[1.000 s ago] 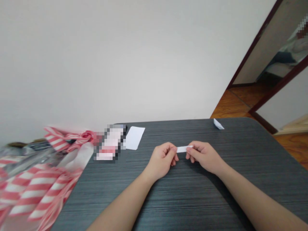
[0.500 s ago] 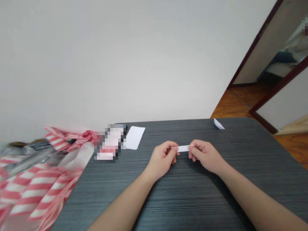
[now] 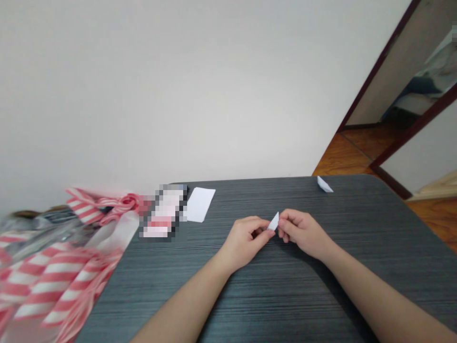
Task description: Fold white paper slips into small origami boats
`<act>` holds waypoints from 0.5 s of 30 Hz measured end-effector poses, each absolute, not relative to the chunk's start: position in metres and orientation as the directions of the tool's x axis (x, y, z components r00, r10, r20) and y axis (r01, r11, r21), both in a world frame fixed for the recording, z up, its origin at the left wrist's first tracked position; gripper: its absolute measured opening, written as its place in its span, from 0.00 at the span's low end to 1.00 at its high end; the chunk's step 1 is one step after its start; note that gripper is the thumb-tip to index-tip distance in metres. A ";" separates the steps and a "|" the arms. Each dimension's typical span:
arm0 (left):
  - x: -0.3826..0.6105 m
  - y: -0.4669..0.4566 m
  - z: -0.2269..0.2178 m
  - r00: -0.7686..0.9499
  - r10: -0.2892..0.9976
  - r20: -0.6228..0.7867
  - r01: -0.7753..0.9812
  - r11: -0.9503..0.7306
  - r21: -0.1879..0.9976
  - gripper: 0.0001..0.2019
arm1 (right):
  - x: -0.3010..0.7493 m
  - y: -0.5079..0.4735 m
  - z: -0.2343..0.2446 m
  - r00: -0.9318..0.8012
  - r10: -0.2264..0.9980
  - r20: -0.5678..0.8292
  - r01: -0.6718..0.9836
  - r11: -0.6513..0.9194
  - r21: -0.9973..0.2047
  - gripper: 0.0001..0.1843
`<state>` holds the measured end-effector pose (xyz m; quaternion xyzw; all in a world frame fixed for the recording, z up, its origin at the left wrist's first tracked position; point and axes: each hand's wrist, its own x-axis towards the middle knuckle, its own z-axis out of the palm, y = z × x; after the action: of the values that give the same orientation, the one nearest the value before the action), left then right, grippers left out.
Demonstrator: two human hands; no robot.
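A small folded strip of white paper [image 3: 274,222] is pinched between both my hands just above the dark grey table [image 3: 278,295]. My left hand [image 3: 246,238] grips its lower end with curled fingers. My right hand [image 3: 302,231] pinches the other side, fingers closed. The strip stands tilted, with one corner pointing up between my fingertips.
A white sheet of paper [image 3: 200,204] lies at the table's back left, beside a blurred-out item [image 3: 164,212]. A small folded white paper piece [image 3: 324,184] sits at the far right edge. A red-and-white striped plastic bag [image 3: 57,267] fills the left side. The wooden floor and a doorway are at right.
The paper strip was held flat and stretched between my hands; now my hands have come closer together and the strip is folded or turned up at an angle.
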<state>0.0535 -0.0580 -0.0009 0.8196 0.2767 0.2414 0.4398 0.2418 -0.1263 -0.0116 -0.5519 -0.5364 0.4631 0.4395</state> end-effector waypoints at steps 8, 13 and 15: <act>0.053 -0.058 -0.001 0.748 0.643 0.163 0.217 -0.470 0.856 0.12 | 0.239 -0.127 -0.016 -0.044 0.999 -0.009 0.197 -0.001 -0.980 0.10; 0.053 -0.057 -0.001 0.746 0.656 0.115 0.241 -0.427 0.872 0.13 | 0.239 -0.128 -0.015 -0.040 0.999 -0.012 0.230 -0.002 -0.973 0.11; 0.053 -0.057 -0.001 0.747 0.657 0.104 0.244 -0.416 0.876 0.13 | 0.239 -0.128 -0.015 -0.042 0.999 -0.014 0.231 -0.004 -0.973 0.10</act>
<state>0.0529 -0.0567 -0.0011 0.8114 0.2777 0.2226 0.4638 0.2393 -0.1276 -0.0148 -0.5460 -0.5631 0.4515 0.4254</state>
